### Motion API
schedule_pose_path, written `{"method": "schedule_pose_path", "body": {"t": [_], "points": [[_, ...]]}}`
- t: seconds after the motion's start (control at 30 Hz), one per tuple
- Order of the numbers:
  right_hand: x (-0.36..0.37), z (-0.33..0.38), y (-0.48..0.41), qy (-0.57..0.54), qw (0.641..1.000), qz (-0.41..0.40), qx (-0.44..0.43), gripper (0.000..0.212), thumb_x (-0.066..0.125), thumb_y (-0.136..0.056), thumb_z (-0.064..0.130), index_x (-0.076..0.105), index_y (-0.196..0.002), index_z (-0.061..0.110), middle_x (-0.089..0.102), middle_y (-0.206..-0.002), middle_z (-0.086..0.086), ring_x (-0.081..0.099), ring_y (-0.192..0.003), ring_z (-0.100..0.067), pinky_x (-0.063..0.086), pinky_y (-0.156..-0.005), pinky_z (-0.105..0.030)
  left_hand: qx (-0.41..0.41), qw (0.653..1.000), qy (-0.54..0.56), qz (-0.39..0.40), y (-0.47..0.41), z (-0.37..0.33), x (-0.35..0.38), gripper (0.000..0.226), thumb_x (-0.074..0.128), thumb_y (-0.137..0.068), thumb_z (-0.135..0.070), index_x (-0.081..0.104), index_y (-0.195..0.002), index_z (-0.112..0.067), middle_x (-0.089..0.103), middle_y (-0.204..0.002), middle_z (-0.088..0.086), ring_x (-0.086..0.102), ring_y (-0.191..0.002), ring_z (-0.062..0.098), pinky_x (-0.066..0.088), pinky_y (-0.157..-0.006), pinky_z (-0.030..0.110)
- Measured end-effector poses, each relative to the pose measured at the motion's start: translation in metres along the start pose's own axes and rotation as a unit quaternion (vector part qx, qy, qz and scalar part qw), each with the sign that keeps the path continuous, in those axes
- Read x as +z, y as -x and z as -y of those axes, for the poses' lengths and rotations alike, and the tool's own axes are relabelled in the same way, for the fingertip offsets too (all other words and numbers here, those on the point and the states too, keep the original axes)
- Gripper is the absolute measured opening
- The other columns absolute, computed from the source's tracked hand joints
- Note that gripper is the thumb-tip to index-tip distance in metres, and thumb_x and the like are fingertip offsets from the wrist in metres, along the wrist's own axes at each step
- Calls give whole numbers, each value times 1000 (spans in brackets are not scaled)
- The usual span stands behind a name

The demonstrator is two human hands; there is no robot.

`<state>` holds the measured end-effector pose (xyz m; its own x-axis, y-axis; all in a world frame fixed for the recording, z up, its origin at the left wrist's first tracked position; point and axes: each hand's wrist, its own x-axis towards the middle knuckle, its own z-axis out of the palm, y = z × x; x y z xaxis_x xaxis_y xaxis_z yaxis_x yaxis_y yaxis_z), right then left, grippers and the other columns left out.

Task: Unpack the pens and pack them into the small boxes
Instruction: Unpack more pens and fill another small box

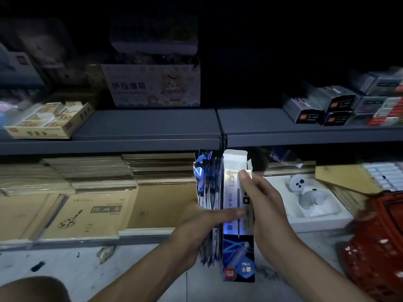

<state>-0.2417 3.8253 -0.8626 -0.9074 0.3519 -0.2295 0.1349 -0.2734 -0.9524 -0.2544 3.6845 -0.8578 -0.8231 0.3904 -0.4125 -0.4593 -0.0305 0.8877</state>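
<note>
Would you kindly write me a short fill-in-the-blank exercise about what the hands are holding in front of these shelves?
1. The right hand holds a small box whose top flap is ____.
2. The left hand grips a stack of pen packs on the ____ side of the small box.
3. The plastic basket at the right edge of the view is ____ in colour.

Missing words: open; left; red.
</note>
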Motion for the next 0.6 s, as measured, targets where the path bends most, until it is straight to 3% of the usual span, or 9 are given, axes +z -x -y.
{"method": "schedule_pose_path", "body": {"t": [0.07, 0.13, 0.23, 0.33, 0.47, 0.6], "points": [[0, 5, 0, 29, 1000, -7, -10, 39, 77, -89, 44, 66, -122, 28, 73, -116, 5, 70, -111, -15, 59, -87, -39, 5, 1000, -6, -15, 1, -2, 0, 36, 89, -75, -16, 76, -108, -12, 80, -100, 7, 78, -92, 23, 62, -72, 28], [-1, 12, 0, 110, 988, -57, -98, 40, 80, -88, 32, 62, -123, 31, 67, -112, 9, 66, -108, -7, 53, -81, -25, 26, 997, -42, -53, -1, -1, 1, 35, 92, -72, -17, 76, -103, -14, 81, -93, 1, 78, -85, 17, 60, -66, 22], [-1, 18, 3, 202, 948, -67, -237, 19, 80, -88, 20, 68, -102, 27, 65, -96, 3, 63, -89, -12, 53, -79, -27, 55, 987, -121, -91, -4, 6, -3, 36, 95, -68, -19, 76, -98, -20, 80, -86, -4, 77, -78, 14, 61, -67, 27], [2, 16, 15, 198, 956, 20, -215, 5, 78, -90, 20, 75, -87, 21, 71, -80, 2, 67, -78, -13, 54, -69, -22, 77, 974, -191, -99, -3, 17, -11, 30, 95, -69, -19, 74, -91, -20, 79, -81, -4, 76, -73, 14, 61, -68, 31], [7, 3, 24, 195, 964, 31, -181, 7, 80, -88, 24, 77, -83, 20, 76, -78, 4, 72, -76, -16, 59, -67, -29, 94, 961, -225, -131, 1, 26, -15, 25, 89, -72, -12, 72, -89, -17, 77, -77, -2, 75, -70, 15, 64, -68, 38], [8, 3, 27, 142, 980, 33, -135, 9, 78, -90, 13, 77, -81, 10, 75, -70, -3, 66, -60, -10, 51, -56, -21, 113, 949, -245, -165, 2, 30, -18, 26, 88, -70, -19, 68, -86, -21, 74, -73, -9, 70, -61, 5, 58, -58, 26]]}}
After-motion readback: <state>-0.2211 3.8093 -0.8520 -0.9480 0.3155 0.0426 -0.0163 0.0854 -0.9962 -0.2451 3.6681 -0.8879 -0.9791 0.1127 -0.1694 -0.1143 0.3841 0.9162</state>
